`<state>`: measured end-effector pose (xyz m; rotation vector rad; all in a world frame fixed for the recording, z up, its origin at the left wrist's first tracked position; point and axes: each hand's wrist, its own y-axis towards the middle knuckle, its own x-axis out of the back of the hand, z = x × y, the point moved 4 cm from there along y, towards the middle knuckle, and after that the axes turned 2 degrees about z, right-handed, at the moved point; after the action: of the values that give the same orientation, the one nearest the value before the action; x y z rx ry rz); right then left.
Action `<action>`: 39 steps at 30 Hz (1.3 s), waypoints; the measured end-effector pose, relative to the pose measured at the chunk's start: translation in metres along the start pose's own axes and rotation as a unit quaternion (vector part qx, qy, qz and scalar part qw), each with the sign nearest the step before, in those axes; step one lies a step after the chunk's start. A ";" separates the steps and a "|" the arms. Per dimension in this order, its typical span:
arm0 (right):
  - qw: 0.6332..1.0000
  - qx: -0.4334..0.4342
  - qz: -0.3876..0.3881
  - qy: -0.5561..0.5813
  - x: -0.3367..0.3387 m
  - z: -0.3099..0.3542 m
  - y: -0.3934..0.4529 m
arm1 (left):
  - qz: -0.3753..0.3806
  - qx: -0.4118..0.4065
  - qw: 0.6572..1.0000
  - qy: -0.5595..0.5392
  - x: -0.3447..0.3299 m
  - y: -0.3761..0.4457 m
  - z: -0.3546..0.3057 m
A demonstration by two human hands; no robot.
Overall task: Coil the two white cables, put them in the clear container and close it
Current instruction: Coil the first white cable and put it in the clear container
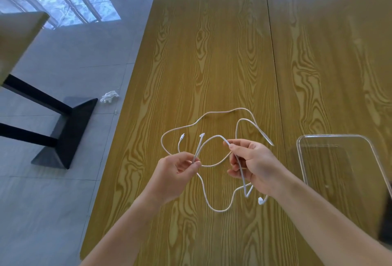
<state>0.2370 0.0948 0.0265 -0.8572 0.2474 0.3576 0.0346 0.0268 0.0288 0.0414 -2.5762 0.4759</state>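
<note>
Two white cables lie tangled on the wooden table [212, 53]. My left hand [176, 176] pinches one white cable [212, 137] near its plug end, and the cable arches over to my right hand [252, 164], which pinches it between thumb and fingers. Below my right hand this cable hangs down to a fold. The other white cable [220, 112] loops loosely across the table behind and under my hands. The clear container [301, 159] stands open at the right, beside my right forearm. No lid is visible.
A seam splits the tabletop into two boards, right of the cables. The table's left edge drops to a grey tiled floor with a black table base [63, 134] and a crumpled white tissue [109, 96]. A dark object [386, 219] sits at the right frame edge.
</note>
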 end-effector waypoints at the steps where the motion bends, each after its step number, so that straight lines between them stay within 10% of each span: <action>1: 1.000 0.004 0.003 -0.005 0.000 -0.001 -0.004 | 0.006 0.005 1.000 -0.012 -0.002 -0.001 -0.002; 13: 0.999 0.039 0.032 -0.003 -0.025 -0.019 -0.051 | 0.007 0.088 0.969 -0.230 -0.011 -0.016 -0.012; 25: 0.993 0.121 -0.004 -0.014 -0.066 -0.016 -0.091 | 0.089 -0.091 0.992 0.006 -0.023 -0.052 -0.019; 39: 0.987 0.154 -0.040 0.023 -0.071 -0.007 -0.112 | 0.066 -0.064 0.958 -0.273 0.005 -0.059 -0.027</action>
<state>0.2167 0.0076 0.1245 -0.5685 0.3013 0.2164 0.0504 -0.0190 0.0728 -0.0537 -3.1642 0.3848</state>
